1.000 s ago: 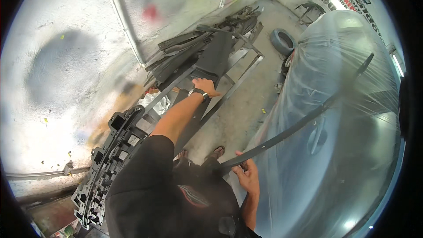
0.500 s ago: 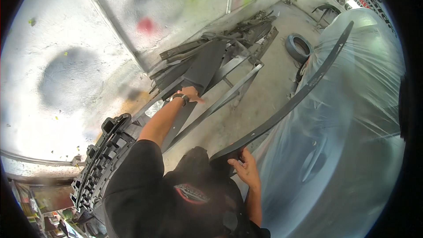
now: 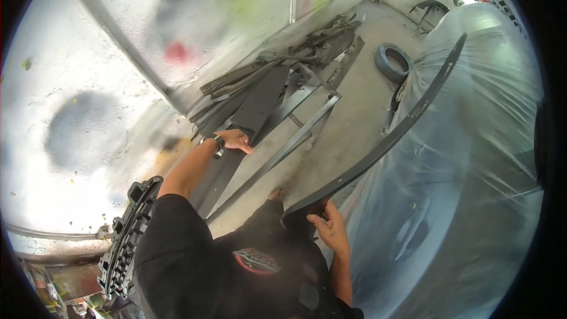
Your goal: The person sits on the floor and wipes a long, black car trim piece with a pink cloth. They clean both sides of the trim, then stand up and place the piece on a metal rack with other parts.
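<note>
My right hand (image 3: 332,228) grips the near end of a long, curved black trim strip (image 3: 387,142), thumb on top and the other fingers partly hidden beneath. The strip rises away to the far right, across the front of a plastic-covered car. At centre left, my left hand (image 3: 236,140), with a dark band on the wrist, is closed over the edge of a flat black panel (image 3: 258,105). Its thumb points right, and its fingertips are hard to make out. The panel lies along a metal stand (image 3: 301,133).
Clear plastic sheeting (image 3: 472,159) drapes the car on the right. A tyre (image 3: 393,62) lies beyond it on the floor. Several dark car parts (image 3: 319,50) are heaped along the paint-marked wall (image 3: 118,18). A black slotted part (image 3: 127,233) stands by my left elbow.
My view has shifted slightly, so the stand, panel and left hand appear lower and further left. My foot now shows below the stand. Both hands keep their places on the black parts.
</note>
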Motion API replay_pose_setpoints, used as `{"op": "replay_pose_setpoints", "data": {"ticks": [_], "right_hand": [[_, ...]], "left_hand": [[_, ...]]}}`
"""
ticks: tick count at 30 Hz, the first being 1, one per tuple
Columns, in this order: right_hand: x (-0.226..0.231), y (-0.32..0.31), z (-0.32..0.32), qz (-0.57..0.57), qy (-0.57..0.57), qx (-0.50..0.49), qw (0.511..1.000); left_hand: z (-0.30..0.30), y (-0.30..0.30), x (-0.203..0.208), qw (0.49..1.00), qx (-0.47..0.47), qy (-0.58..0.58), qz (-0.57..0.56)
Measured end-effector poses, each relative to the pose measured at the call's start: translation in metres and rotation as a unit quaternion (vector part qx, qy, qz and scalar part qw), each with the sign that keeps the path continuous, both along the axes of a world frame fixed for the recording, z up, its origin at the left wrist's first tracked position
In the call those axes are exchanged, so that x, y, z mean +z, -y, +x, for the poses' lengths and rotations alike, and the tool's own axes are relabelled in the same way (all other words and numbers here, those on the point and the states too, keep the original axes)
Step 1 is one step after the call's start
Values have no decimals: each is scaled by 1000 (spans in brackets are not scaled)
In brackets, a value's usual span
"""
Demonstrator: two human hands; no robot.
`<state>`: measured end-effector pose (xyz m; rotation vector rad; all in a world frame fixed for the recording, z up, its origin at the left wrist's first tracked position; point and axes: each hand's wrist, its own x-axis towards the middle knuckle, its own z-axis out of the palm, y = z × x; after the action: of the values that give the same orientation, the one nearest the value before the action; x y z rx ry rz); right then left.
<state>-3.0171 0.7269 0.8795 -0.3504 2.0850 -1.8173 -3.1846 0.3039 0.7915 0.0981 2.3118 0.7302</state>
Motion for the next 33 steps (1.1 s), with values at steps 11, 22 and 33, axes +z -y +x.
{"op": "replay_pose_setpoints", "data": {"ticks": [11, 22, 33], "right_hand": [[2, 4, -27, 7, 69, -15, 997], [-20, -17, -8, 112, 93, -101, 984], [-2, 9, -7, 74, 113, -229, 964]], "left_hand": [[-165, -42, 33, 981, 121, -153, 16], [-285, -158, 20, 950, 281, -136, 21], [-320, -181, -37, 935, 327, -131, 31]]}}
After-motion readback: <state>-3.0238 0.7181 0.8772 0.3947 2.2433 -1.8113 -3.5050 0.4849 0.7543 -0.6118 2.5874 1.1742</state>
